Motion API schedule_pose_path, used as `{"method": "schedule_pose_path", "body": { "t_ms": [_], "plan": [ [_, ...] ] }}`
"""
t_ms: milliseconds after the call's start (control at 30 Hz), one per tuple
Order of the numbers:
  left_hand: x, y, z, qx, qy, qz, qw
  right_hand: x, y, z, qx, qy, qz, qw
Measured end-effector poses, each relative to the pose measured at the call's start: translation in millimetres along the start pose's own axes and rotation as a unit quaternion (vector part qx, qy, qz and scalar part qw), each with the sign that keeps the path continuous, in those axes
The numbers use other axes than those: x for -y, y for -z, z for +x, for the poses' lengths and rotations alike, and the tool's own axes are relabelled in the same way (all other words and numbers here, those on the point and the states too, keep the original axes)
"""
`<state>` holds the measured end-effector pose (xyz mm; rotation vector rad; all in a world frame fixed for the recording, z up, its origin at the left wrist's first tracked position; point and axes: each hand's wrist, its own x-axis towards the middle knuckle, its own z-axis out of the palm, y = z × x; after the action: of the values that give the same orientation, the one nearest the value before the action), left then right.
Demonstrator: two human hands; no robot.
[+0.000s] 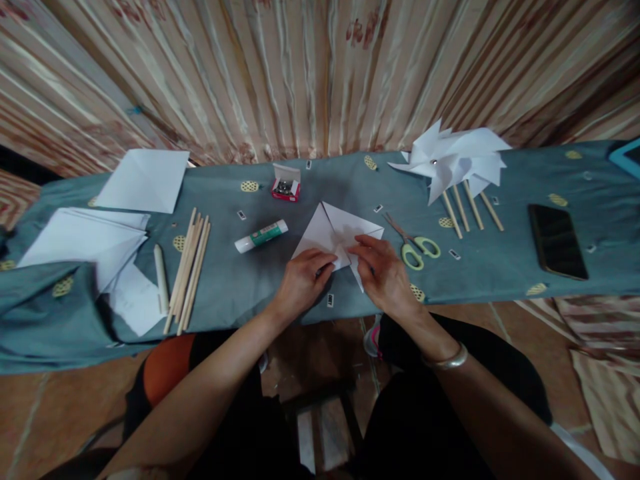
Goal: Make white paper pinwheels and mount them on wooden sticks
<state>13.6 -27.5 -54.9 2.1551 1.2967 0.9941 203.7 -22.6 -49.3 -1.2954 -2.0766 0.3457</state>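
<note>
A white square of paper (313,233), cut in from its corners, lies at the front middle of the cloth-covered table. One piece of it is bent in toward the centre. My left hand (306,279) has its fingers curled at the paper's near left side, thumb and forefinger pinching the paper by the centre. From the right, my right hand (384,272) grips a paper flap close to the centre, its fingertips bent together. The flap's tip is partly hidden by my fingers. Green-handled scissors (413,248) lie just right of my right hand, and a glue stick (261,236) lies left of the paper.
Behind the glue stick stands an open small red box (286,189) of metal pieces. Wooden sticks (190,273), a pale pencil-like tool (161,277) and paper stacks (85,233) lie leftward. Paper pinwheels (450,157) on sticks and a phone (557,241) lie rightward. A curtain (300,80) hangs behind.
</note>
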Motion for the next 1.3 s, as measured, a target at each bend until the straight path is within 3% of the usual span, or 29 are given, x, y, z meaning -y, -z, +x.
{"method": "schedule_pose_path", "body": {
  "t_ms": [933,1300],
  "plan": [
    [-2,0.8,1,0.014,-0.011,0.013,1.000,10,-8,-3,0.103,0.022,-0.120,0.987],
    [-3,0.6,1,0.050,-0.021,0.050,0.997,17,-19,0,0.121,0.044,-0.186,0.974]
  ]
}}
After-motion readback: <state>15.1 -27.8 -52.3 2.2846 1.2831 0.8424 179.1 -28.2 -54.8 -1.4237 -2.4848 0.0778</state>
